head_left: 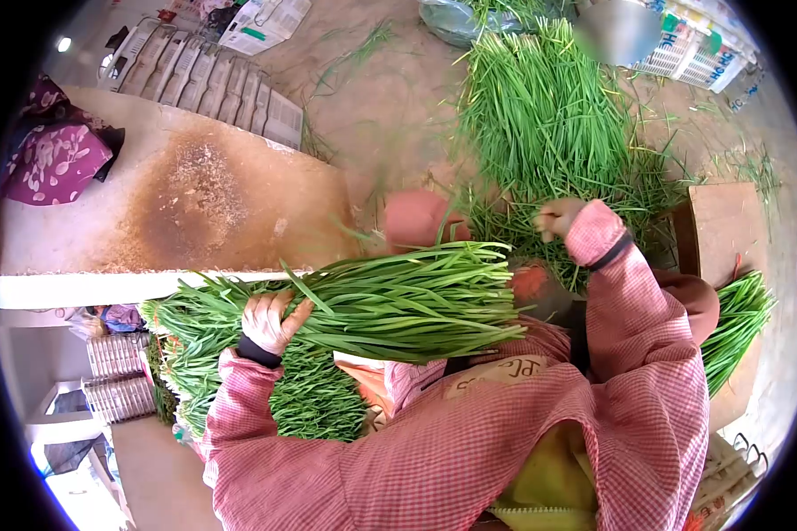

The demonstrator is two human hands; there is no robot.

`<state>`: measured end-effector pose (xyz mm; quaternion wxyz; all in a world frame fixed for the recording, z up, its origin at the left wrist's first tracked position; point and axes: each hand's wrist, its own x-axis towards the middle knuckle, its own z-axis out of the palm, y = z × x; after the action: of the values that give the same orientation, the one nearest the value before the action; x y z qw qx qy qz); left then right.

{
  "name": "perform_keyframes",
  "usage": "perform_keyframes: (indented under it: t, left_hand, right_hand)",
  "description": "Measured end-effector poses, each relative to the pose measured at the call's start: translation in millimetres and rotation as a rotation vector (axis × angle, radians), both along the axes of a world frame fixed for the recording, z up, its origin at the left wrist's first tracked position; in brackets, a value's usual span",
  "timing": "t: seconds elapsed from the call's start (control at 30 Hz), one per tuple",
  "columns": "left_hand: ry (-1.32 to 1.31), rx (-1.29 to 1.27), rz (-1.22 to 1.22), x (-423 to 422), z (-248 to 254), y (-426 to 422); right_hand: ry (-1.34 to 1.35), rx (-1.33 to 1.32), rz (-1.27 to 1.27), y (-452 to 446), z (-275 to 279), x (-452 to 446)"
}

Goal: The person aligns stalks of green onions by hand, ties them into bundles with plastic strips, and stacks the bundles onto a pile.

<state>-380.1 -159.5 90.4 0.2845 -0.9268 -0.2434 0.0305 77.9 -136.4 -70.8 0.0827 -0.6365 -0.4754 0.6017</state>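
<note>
My left hand point(274, 323) is closed around a thick bundle of garlic chives point(407, 301), held sideways across my lap. The bundle's cut-looking ends point to the right. My right hand point(558, 219) is off the bundle, above it and to the right, with its fingers curled. It hovers near loose green leaves at the lower edge of a large chive pile point(545, 115) on the floor. Whether anything small is in those fingers I cannot make out. More chives point(314, 389) lie beneath and beside my left forearm.
At the left is a pale tabletop point(310, 199) with a brown stain and a purple floral cloth point(58, 159). Stacked crates point(208, 84) stand behind it. A white crate point(691, 57) is at the upper right. Another chive bunch point(737, 327) lies on a board at the right.
</note>
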Motion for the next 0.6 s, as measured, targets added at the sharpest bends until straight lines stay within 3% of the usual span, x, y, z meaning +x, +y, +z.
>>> perform_keyframes:
  t: [0.03,0.07,0.1,0.13,0.2,0.27,0.3,0.33,0.4,0.47,0.57,0.6]
  left_hand:
    - [-0.007,-0.010,-0.014,0.7,-0.9,2.7]
    - [-0.017,-0.018,-0.028,2.9,-2.5,5.8]
    - [-0.024,-0.026,-0.021,8.1,-2.3,8.6]
    - [-0.026,-0.026,-0.024,11.8,-2.5,11.4]
    - [-0.031,-0.183,0.154,14.2,-0.4,15.4]
    - [-0.100,-0.415,0.358,14.3,6.1,15.6]
    - [-0.208,-0.542,0.379,14.5,7.1,16.9]
    - [-0.314,-0.673,0.393,14.8,7.0,18.6]
    - [-0.527,-0.956,0.472,26.8,-0.9,16.1]
    - [-0.633,-1.330,0.622,-1.5,-29.3,5.0]
    - [-1.033,-1.803,0.927,-59.8,-81.1,-28.2]
    - [-0.696,-1.681,0.849,-46.9,-68.3,-35.6]
  right_hand:
    - [0.000,0.182,0.359,12.8,3.4,-21.6]
    - [0.234,0.310,0.429,15.9,-7.1,-42.8]
    - [0.280,0.285,0.483,18.3,12.4,-70.1]
    - [0.117,0.406,0.393,19.2,11.3,-102.3]
    - [0.474,0.300,0.265,31.6,21.6,-136.0]
    - [0.877,0.407,-0.142,26.4,21.4,-141.5]
    - [1.297,0.181,-0.389,28.3,29.3,-130.4]
    - [0.996,0.279,-0.481,28.9,37.9,-121.7]
    - [0.935,0.191,-0.662,30.4,45.9,-108.0]
    - [1.026,0.095,-1.131,32.9,37.9,-67.7]
    - [1.263,-0.081,-1.333,34.0,-15.1,19.7]
    - [1.204,0.040,-1.329,32.0,-29.5,43.3]
